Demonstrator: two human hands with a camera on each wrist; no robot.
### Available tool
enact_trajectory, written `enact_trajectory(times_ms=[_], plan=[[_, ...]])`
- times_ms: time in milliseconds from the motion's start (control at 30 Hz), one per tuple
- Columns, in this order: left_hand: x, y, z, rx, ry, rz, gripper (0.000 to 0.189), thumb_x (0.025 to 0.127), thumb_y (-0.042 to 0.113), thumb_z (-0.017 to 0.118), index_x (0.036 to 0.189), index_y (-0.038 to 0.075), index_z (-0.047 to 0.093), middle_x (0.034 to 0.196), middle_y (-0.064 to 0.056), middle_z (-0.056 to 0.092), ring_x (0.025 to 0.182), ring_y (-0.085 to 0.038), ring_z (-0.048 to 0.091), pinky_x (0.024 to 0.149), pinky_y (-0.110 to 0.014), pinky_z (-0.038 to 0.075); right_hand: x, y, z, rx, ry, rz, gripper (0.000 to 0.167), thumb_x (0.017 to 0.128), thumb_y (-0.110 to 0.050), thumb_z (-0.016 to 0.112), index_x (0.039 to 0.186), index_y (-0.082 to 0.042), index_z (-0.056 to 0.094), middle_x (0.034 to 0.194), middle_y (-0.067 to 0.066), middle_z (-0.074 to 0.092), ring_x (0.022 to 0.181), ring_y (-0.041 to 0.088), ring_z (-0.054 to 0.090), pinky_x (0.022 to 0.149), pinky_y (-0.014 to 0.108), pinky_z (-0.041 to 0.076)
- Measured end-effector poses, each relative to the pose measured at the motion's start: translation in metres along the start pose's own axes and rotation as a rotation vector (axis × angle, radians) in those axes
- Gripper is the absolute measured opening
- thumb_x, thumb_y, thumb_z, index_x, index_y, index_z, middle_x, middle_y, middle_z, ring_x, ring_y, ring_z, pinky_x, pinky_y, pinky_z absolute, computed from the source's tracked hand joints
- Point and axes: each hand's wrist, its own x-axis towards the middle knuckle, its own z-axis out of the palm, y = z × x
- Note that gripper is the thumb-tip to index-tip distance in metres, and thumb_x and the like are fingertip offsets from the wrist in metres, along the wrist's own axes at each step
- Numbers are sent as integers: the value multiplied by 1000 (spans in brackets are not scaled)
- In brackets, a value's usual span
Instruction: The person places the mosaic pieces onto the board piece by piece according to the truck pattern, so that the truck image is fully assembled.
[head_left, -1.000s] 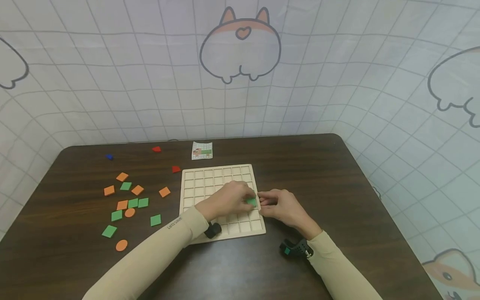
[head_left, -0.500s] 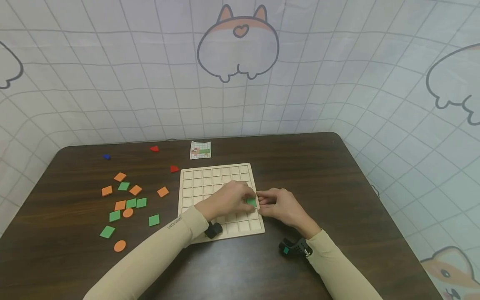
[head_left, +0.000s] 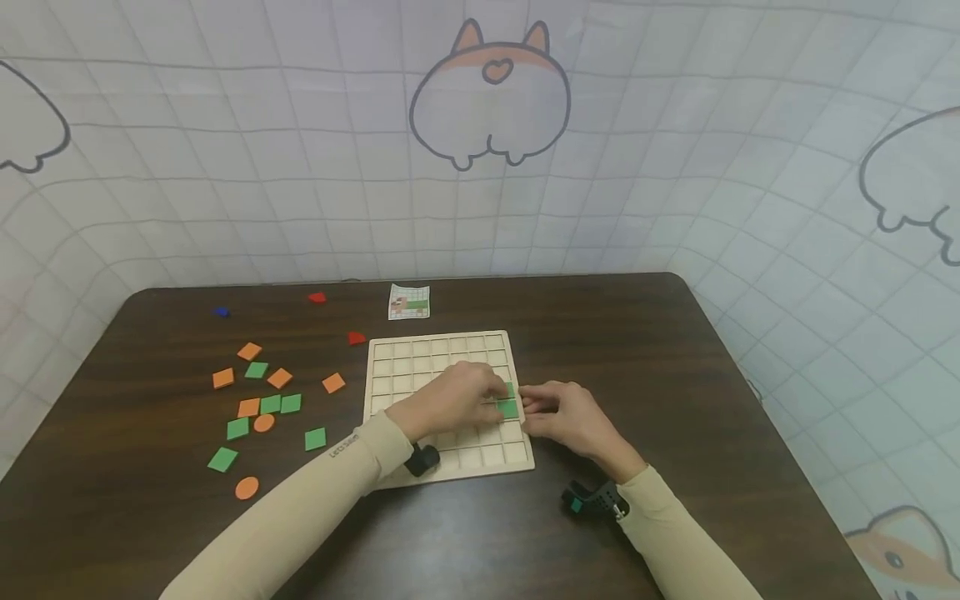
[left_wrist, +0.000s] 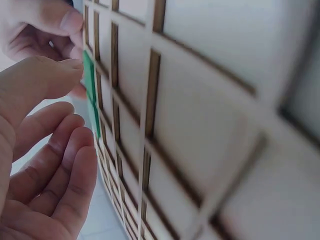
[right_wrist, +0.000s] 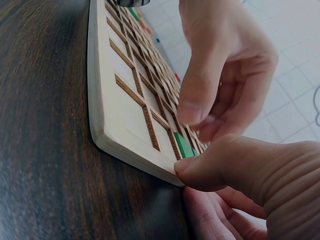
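Observation:
A pale wooden grid board (head_left: 390, 367) lies on the table with two green square tiles (head_left: 510, 409) in neighbouring cells along its right side. My left hand (head_left: 453, 400) hovers over the board beside these tiles. In the left wrist view its thumb and curved fingers (left_wrist: 80, 172) stand apart with nothing between them. My right hand (head_left: 566, 417) grips the board's right edge. Its thumb (right_wrist: 200, 172) presses on the wooden border near the green tiles, while the other fingers sit below the edge, partly hidden.
Left of the board lie scattered green squares (head_left: 316, 438), orange squares (head_left: 333, 382) and orange discs (head_left: 247, 487). Red pieces (head_left: 356, 337) and a blue piece (head_left: 222, 312) are farther back. A small printed pattern card (head_left: 409, 302) lies behind the board.
My left fingers have drawn slightly apart and back from the green tiles, so more of both tiles shows. My right hand stays at the board's edge. The head view has shifted a little.

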Motion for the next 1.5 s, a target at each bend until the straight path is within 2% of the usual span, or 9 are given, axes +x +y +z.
enact_trajectory(times_ms=[267,500,633,800,1067,1300,1500], plan=[[-23,-12,-23,-41,18,-110,34,92,18,73,123,6,74,116,-8,75,102,-20,70,92,-37,58,1,-1,3,-23,1,19,55,84,-19,79,136,-5,68,111,6,74,99,15,72,79,26,55],[-52,-32,-48,4,78,-143,32,92,19,75,122,6,75,112,-9,76,101,-21,71,89,-35,58,0,-2,4,-9,-5,34,55,86,-20,78,138,-7,66,112,4,74,102,14,72,82,26,55],[-69,-41,-61,-12,95,-177,33,93,18,75,122,4,74,117,-11,75,104,-23,72,91,-39,59,-3,0,1,-16,-6,28,56,87,-21,78,139,-5,65,114,6,74,103,16,72,81,25,55],[-95,-58,-74,3,122,-232,35,93,21,76,123,3,74,118,-11,76,103,-24,72,91,-41,60,-5,0,0,-27,-6,20,57,87,-22,78,139,-4,65,116,9,73,104,17,72,81,23,55],[-149,-98,-90,39,188,-286,32,91,19,79,120,5,75,111,-9,76,97,-23,72,85,-40,61,-3,-2,2,-19,-24,-5,57,89,-24,79,140,-4,64,117,10,72,105,18,73,81,22,55],[-183,-113,-106,41,187,-353,32,92,18,77,121,4,75,112,-9,75,97,-24,71,84,-40,59,-3,-3,3,-3,-19,24,56,88,-22,79,140,-6,65,117,8,72,107,19,72,81,22,56],[-207,-124,-118,46,182,-385,33,93,19,77,123,5,74,115,-8,76,93,-17,71,81,-35,59,-3,-3,3,-4,-20,21,56,88,-22,80,140,-7,64,118,7,72,107,20,72,82,23,56]])
